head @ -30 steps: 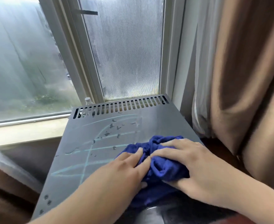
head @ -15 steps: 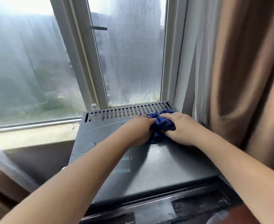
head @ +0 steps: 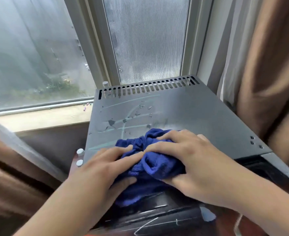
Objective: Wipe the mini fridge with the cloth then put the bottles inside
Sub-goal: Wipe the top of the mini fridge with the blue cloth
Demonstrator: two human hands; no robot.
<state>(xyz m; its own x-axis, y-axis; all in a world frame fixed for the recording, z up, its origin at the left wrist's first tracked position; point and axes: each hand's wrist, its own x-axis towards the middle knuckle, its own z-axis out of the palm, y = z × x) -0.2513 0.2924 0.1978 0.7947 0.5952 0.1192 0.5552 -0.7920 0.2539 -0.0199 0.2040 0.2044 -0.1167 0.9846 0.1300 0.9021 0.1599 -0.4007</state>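
Observation:
The grey top of the mini fridge [head: 200, 116] fills the middle of the view, with wet streaks and droplets on it and a row of vent slots along its back edge. A bunched blue cloth [head: 155, 160] lies on the front part of the top. My left hand [head: 104, 169] presses on the cloth's left side with fingers spread. My right hand [head: 191, 159] grips the cloth's right side, thumb tucked under the bunch. Two white bottle caps [head: 80, 156] show just left of the fridge's front corner, and another white cap [head: 105, 83] sits behind its back left corner.
A window [head: 147, 40] with misted glass stands right behind the fridge, with a beige sill [head: 43, 116] to the left. Brown curtains [head: 268, 65] hang close on the right and lower left. The fridge's dark glossy front edge [head: 165, 218] is nearest me.
Both hands have pulled the cloth from the vent slots at the back toward the front of the fridge top. The view has tilted down and closer.

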